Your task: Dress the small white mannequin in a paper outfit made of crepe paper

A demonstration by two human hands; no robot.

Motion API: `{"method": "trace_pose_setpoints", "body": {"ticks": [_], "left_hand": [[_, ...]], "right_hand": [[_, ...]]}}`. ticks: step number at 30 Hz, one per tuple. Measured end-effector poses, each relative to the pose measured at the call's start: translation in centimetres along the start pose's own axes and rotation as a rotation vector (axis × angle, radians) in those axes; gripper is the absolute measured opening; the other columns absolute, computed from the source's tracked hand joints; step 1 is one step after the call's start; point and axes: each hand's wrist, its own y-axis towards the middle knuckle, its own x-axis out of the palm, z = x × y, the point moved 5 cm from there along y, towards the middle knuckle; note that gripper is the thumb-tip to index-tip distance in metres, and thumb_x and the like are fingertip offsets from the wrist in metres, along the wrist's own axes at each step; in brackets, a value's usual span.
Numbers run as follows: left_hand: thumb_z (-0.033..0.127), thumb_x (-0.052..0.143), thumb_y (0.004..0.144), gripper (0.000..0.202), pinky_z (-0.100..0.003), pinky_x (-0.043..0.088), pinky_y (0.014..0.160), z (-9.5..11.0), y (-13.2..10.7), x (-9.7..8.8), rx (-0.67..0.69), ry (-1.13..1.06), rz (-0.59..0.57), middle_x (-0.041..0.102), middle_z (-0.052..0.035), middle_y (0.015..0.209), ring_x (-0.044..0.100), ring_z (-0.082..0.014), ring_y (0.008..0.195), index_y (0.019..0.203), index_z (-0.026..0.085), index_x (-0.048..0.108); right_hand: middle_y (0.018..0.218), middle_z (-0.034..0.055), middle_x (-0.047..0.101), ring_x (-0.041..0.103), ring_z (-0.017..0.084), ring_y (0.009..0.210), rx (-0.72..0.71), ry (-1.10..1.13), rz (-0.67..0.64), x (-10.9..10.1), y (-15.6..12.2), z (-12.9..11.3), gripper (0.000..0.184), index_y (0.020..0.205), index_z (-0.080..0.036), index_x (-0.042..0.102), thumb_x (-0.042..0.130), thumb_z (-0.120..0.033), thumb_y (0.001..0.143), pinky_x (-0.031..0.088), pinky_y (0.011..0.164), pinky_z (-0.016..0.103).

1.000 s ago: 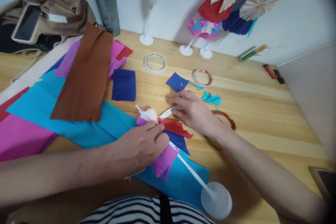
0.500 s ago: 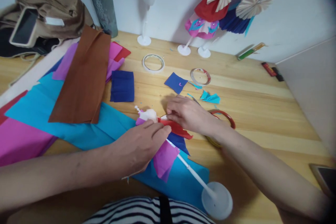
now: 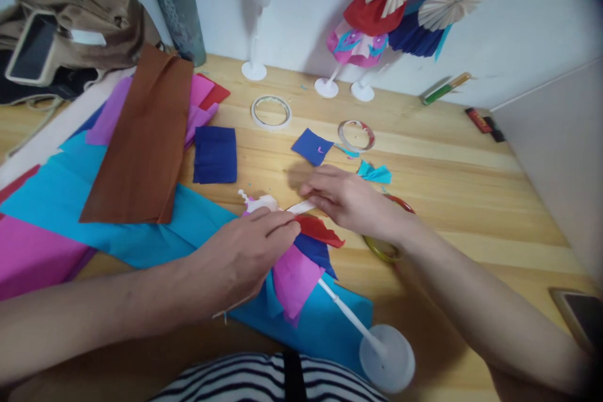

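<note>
A small white doll figure (image 3: 262,203) on a thin rod lies tilted across the table, its round white base (image 3: 387,358) near the front edge. It wears layers of pink (image 3: 294,277), dark blue (image 3: 316,251) and red paper (image 3: 319,230). My left hand (image 3: 245,256) is closed, pinching the doll's waist over the papers. My right hand (image 3: 346,199) is closed too, with its fingertips pinched on the doll's white arm (image 3: 301,207) beside the red paper.
Large cyan (image 3: 61,195), brown (image 3: 141,138) and pink (image 3: 32,251) sheets cover the left. A folded navy piece (image 3: 215,154), tape rolls (image 3: 271,112) (image 3: 356,135) and paper scraps lie behind. Dressed dolls (image 3: 358,44) stand at the wall. A red ring (image 3: 384,248) sits under my right wrist.
My left hand's fingers slid forward over the doll's waist and the red paper. My right hand shifted slightly and now pinches the white arm. The view drifted a little.
</note>
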Motion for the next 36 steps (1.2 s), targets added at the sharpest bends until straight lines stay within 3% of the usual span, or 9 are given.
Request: {"method": "trace_pose_setpoints", "body": {"ticks": [4, 8, 12, 15, 19, 23, 27, 31, 36], "left_hand": [[0.003, 0.035, 0.096, 0.033, -0.03, 0.056, 0.094, -0.1, -0.1, -1.3, 0.063, -0.001, 0.204, 0.071, -0.009, 0.115, 0.067, -0.017, 0.102, 0.112, 0.015, 0.061], [0.008, 0.037, 0.1, 0.029, -0.031, 0.056, 0.095, 0.0, 0.6, -1.2, 0.115, -0.051, 0.247, 0.072, -0.0107, 0.117, 0.068, -0.017, 0.103, 0.114, 0.015, 0.06], [0.009, 0.038, 0.1, 0.029, -0.03, 0.057, 0.092, -0.1, 1.5, -0.5, 0.162, -0.194, 0.225, 0.074, -0.0124, 0.112, 0.07, -0.0184, 0.102, 0.108, 0.011, 0.065], [0.009, 0.035, 0.1, 0.033, -0.03, 0.056, 0.097, -0.4, 1.9, 0.0, 0.131, -0.268, 0.128, 0.075, -0.0083, 0.113, 0.07, -0.0178, 0.107, 0.109, 0.012, 0.067], [0.004, 0.035, 0.095, 0.037, -0.034, 0.055, 0.105, -0.3, 1.7, 0.4, 0.159, -0.183, -0.001, 0.074, -0.0114, 0.118, 0.068, -0.0197, 0.114, 0.107, 0.012, 0.069], [-0.002, 0.037, 0.09, 0.036, -0.039, 0.052, 0.111, 0.4, 1.5, 0.4, 0.256, -0.013, -0.013, 0.072, -0.02, 0.122, 0.064, -0.0246, 0.124, 0.105, 0.005, 0.069], [0.001, 0.034, 0.096, 0.04, -0.039, 0.048, 0.114, 1.1, 1.4, 0.8, 0.281, 0.113, -0.014, 0.07, -0.0199, 0.127, 0.061, -0.0243, 0.129, 0.124, 0.0, 0.063], [0.026, 0.041, 0.106, 0.045, -0.044, 0.044, 0.117, 2.1, 1.2, 1.2, 0.267, 0.178, -0.033, 0.065, -0.0243, 0.136, 0.058, -0.0315, 0.132, 0.135, -0.006, 0.054], [0.059, 0.061, 0.095, 0.084, -0.052, 0.038, 0.12, 2.9, 0.8, 1.8, 0.226, 0.162, -0.115, 0.056, -0.0317, 0.143, 0.052, -0.0414, 0.138, 0.14, -0.011, 0.047]], "right_hand": [[0.089, 0.0087, 0.076, 0.071, 0.022, 0.082, 0.104, 0.165, -0.018, -0.6, -1.5, 0.5, 0.024, 0.096, -0.018, 0.073, 0.049, -0.021, 0.1, 0.053, 0.071, 0.033], [0.097, 0.0082, 0.079, 0.075, 0.019, 0.09, 0.062, 0.293, -0.079, -0.3, -2.6, -0.4, 0.027, 0.098, -0.02, 0.076, 0.049, -0.017, 0.1, 0.057, 0.079, 0.031], [0.103, 0.0089, 0.079, 0.074, 0.019, 0.098, -0.001, 0.372, -0.069, -0.9, -3.2, -1.7, 0.029, 0.098, -0.021, 0.076, 0.047, -0.017, 0.102, 0.058, 0.083, 0.031], [0.106, 0.0088, 0.079, 0.072, 0.02, 0.108, -0.043, 0.406, -0.052, -1.8, -3.6, -3.0, 0.031, 0.1, -0.022, 0.077, 0.046, -0.019, 0.104, 0.057, 0.09, 0.034], [0.103, 0.0061, 0.079, 0.071, 0.02, 0.106, -0.098, 0.417, -0.084, -2.2, -4.2, -4.2, 0.032, 0.102, -0.026, 0.076, 0.045, -0.018, 0.105, 0.057, 0.091, 0.037], [0.105, 0.0072, 0.077, 0.071, 0.022, 0.099, 0.017, 0.268, 0.044, -2.0, -4.3, -2.1, 0.03, 0.11, -0.027, 0.075, 0.047, -0.02, 0.103, 0.057, 0.085, 0.039], [0.113, 0.0133, 0.073, 0.066, 0.031, 0.109, 0.197, -0.049, 0.106, -0.8, -3.6, 1.3, 0.025, 0.114, -0.023, 0.072, 0.053, -0.022, 0.098, 0.055, 0.091, 0.047], [0.098, 0.0131, 0.067, 0.064, 0.03, 0.095, 0.275, -0.225, -0.001, 0.4, -2.7, 2.5, 0.015, 0.097, -0.019, 0.068, 0.055, -0.014, 0.093, 0.052, 0.081, 0.041], [0.088, 0.0106, 0.063, 0.059, 0.026, 0.084, 0.218, -0.225, -0.024, 0.2, -2.0, 1.4, 0.019, 0.079, -0.021, 0.056, 0.049, -0.01, 0.092, 0.047, 0.075, 0.037]]}}
